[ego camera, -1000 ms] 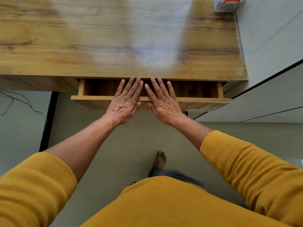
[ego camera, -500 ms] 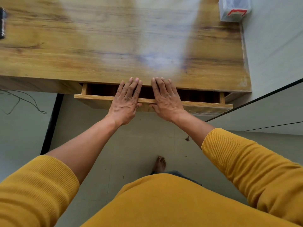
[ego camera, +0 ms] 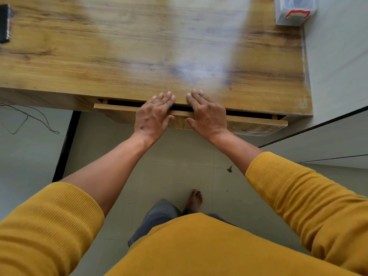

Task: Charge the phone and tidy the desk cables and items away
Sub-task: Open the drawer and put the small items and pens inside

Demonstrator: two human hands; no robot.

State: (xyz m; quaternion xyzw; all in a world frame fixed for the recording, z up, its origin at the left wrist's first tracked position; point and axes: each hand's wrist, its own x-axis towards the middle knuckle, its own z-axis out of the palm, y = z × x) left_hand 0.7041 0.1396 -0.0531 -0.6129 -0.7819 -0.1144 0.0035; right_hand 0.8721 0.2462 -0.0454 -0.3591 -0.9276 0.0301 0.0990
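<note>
The desk (ego camera: 139, 46) is mostly bare; the drawer (ego camera: 256, 122) underneath is nearly closed, a thin gap left. It's pressed by left hand (ego camera: 152, 114) & right hand (ego camera: 208, 112), fingers straight and together, flat on its front. Final tidy step, probably: a last even push is needed; phone can't be identified w/ certainty.

Ribbed mustard-yellow sweater (ego camera: 199, 246), sleeves (ego camera: 294, 188) pushed up the forearms, grey trousers (ego camera: 157, 218), a bare foot (ego camera: 194, 201).

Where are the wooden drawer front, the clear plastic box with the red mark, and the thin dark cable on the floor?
wooden drawer front (ego camera: 256, 121), head view, top edge right of the hands
clear plastic box with the red mark (ego camera: 294, 10), head view, its top face
thin dark cable (ego camera: 29, 116), head view, the loop on the floor
</note>
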